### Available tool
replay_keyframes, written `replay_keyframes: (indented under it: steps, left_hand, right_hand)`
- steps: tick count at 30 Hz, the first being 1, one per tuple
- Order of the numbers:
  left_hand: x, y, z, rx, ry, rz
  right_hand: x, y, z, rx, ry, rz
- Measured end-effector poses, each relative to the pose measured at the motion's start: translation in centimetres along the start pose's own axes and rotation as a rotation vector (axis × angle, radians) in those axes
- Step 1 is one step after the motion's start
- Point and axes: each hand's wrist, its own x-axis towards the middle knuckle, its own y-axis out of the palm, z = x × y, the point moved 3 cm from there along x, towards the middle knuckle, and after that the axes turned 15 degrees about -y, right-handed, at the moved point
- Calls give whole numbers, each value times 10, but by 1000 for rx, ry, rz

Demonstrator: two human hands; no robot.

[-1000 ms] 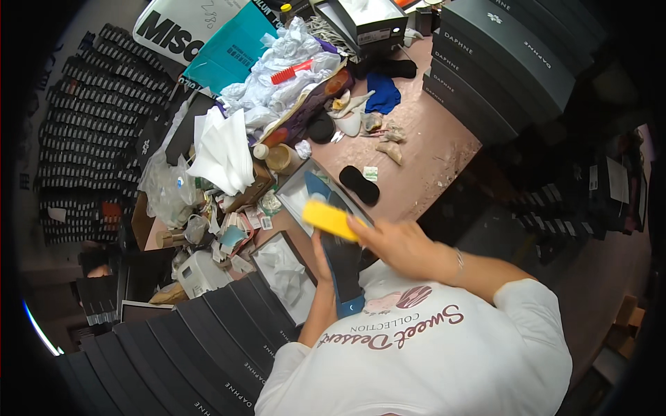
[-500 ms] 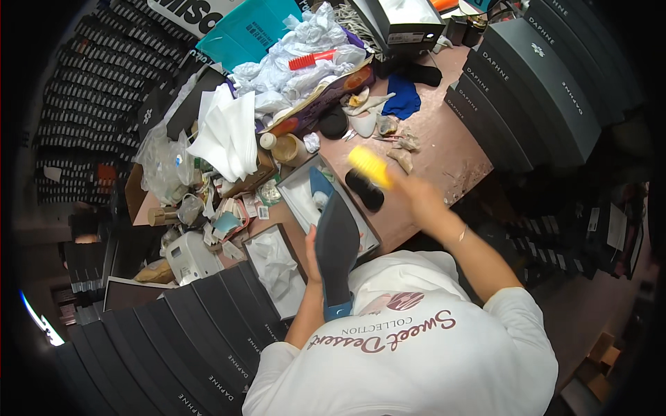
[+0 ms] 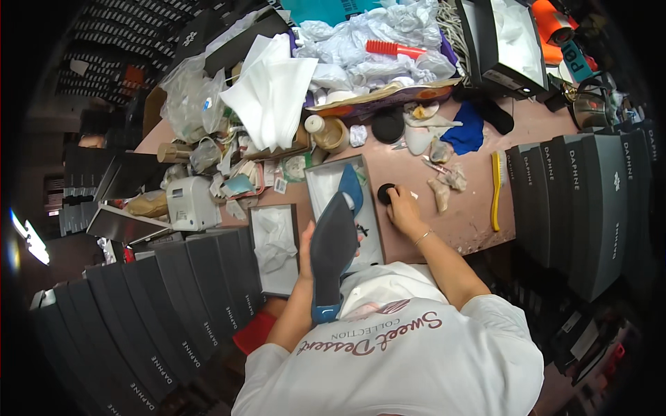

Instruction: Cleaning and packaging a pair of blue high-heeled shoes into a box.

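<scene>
A blue shoe point(image 3: 331, 239) is tilted with its dark sole facing up, and my left hand point(image 3: 305, 258) is closed round its side. My right hand point(image 3: 404, 210) pinches a small black oval pad point(image 3: 385, 193) on the pinkish table; the hand partly covers the pad. Between the hands stands an open shoe box point(image 3: 371, 239) with another blue shoe point(image 3: 349, 182) inside, partly hidden behind the held one. A yellow brush point(image 3: 495, 201) lies at the right side of the table.
Grey shoe boxes stand in rows at the left point(image 3: 166, 291) and right point(image 3: 600, 201). A second open box holds white paper point(image 3: 274, 239). Farther back are a bin of crumpled paper point(image 3: 347, 62) with a red brush point(image 3: 395, 49), a jar point(image 3: 331, 135) and a blue cloth point(image 3: 466, 130).
The yellow brush has left my right hand and lies on the table at the right. That hand has moved down to the black pad. The whole view has shifted; my left hand still holds the shoe.
</scene>
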Motion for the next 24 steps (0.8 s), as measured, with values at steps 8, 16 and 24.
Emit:
replay_keyframes:
  steps: [8, 16, 24]
  left_hand:
    - [25, -23, 4, -48, -26, -90]
    - [40, -32, -1, -184, -18, -35]
    - [39, -61, -13, -21, -62, -334]
  right_hand:
    - [129, -78, -52, -104, -348, -377]
    - [149, -51, -82, -278, -237, -103]
    - [50, -90, 156, 515, -652, 170]
